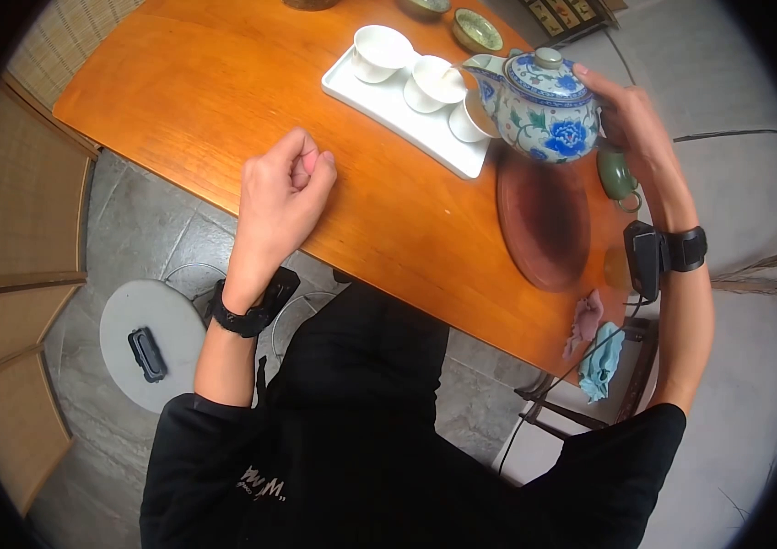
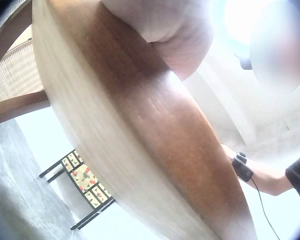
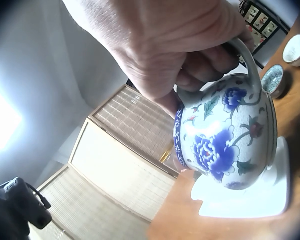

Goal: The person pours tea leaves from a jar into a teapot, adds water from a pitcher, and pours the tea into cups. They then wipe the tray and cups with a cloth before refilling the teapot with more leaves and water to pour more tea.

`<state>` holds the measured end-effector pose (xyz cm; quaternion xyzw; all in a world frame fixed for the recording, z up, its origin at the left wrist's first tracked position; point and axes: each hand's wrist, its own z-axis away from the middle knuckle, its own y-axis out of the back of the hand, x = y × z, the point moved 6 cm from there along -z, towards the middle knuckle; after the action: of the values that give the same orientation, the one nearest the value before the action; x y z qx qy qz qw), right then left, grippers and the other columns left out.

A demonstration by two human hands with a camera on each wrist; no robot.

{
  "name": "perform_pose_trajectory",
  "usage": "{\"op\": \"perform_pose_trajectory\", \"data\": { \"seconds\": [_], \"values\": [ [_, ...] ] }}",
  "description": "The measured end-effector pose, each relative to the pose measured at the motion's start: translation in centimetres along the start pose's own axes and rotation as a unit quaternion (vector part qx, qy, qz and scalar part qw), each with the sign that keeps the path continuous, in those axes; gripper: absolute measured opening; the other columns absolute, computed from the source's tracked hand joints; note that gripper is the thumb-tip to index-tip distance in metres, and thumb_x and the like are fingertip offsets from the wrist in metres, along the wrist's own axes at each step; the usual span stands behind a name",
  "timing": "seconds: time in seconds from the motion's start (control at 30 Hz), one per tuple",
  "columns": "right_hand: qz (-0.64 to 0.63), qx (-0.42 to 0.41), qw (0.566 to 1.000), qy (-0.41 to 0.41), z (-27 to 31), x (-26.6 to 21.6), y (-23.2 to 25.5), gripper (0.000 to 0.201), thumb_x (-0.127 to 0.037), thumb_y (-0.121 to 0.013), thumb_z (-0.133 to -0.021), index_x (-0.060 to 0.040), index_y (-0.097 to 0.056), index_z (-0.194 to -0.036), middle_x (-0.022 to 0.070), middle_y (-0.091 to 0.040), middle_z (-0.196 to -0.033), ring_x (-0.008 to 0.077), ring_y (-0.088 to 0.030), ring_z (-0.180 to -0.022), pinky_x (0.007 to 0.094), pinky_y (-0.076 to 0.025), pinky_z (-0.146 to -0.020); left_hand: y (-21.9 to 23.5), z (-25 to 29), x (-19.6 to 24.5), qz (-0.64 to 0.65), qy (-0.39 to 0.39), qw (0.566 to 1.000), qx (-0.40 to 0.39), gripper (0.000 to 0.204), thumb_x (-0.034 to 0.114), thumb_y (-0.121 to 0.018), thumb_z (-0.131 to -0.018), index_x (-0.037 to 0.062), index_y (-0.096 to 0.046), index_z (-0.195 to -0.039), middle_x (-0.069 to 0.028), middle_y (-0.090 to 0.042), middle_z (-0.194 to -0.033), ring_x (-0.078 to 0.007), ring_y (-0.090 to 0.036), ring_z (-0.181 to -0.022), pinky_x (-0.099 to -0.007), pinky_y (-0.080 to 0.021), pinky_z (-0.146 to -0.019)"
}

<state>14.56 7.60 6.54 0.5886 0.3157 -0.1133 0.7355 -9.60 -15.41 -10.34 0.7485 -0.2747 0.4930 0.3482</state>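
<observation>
A blue-and-white floral teapot (image 1: 549, 114) is held up by my right hand (image 1: 631, 119), its fingers curled round the handle and the thumb at the lid. The pot tilts left, with its spout close over the middle white cup (image 1: 432, 87). Two more white cups flank that one: the far-left cup (image 1: 381, 52) and the near-right cup (image 1: 471, 123), partly behind the pot. All three stand on a white rectangular tray (image 1: 388, 114). My left hand (image 1: 283, 188) rests as a fist at the table's near edge, holding nothing.
A round reddish-brown board (image 1: 544, 224) lies below the teapot on the wooden table (image 1: 388, 229). Beside it is a green cup (image 1: 615, 174). Pink cloth (image 1: 585, 320) and blue cloth (image 1: 601, 361) hang at the right edge. Green bowls (image 1: 477, 31) stand at the back.
</observation>
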Motion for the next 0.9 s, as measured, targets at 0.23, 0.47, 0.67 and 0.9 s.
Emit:
{"op": "perform_pose_trajectory", "data": {
  "seconds": [0.23,0.47,0.67,0.9],
  "values": [
    [0.093,-0.015,0.995,0.02,1.6,-3.1,-0.5,0.055,-0.053,-0.069,-0.078,0.0018,-0.073,-0.083,0.0002,-0.053,-0.054,0.0069,-0.054,-0.054,0.0196,-0.045,-0.055,0.0,0.0,-0.3,0.006,0.006,1.0,-0.006,0.024,0.01,-0.063,-0.083,0.0015,-0.046,-0.067,-0.0035,-0.032,-0.047,-0.0113,-0.03,-0.045,-0.0295,-0.028,-0.044],
    [0.061,0.014,0.996,0.06,1.6,-3.4,-1.4,0.055,-0.054,-0.066,-0.08,0.001,-0.073,-0.081,-0.0025,-0.044,-0.055,0.0079,-0.041,-0.052,0.0242,-0.035,-0.051,-0.2,0.0,-0.6,0.011,0.011,1.0,-0.003,0.025,0.011,-0.063,-0.084,0.0022,-0.046,-0.067,-0.0034,-0.032,-0.047,-0.011,-0.029,-0.044,-0.0292,-0.027,-0.044],
    [0.094,-0.022,0.994,0.053,-0.3,-2.8,-1.0,0.059,-0.057,-0.065,-0.079,0.001,-0.074,-0.086,-0.0013,-0.053,-0.056,0.0061,-0.049,-0.054,0.0199,-0.04,-0.053,-0.2,0.0,-0.8,0.016,0.005,1.0,-0.002,0.025,0.01,-0.064,-0.084,0.0027,-0.046,-0.068,-0.0026,-0.031,-0.047,-0.01,-0.028,-0.045,-0.0287,-0.026,-0.043],
    [0.114,-0.025,0.992,0.049,-0.5,-3.4,-0.8,0.059,-0.057,-0.066,-0.078,0.0005,-0.074,-0.088,0.0038,-0.065,-0.066,0.0094,-0.062,-0.062,0.0215,-0.05,-0.062,-0.3,0.1,-0.8,0.018,0.008,1.0,0.0,0.026,0.009,-0.064,-0.084,0.0028,-0.045,-0.068,-0.0023,-0.031,-0.047,-0.01,-0.027,-0.045,-0.0286,-0.026,-0.043]
  ]
}}
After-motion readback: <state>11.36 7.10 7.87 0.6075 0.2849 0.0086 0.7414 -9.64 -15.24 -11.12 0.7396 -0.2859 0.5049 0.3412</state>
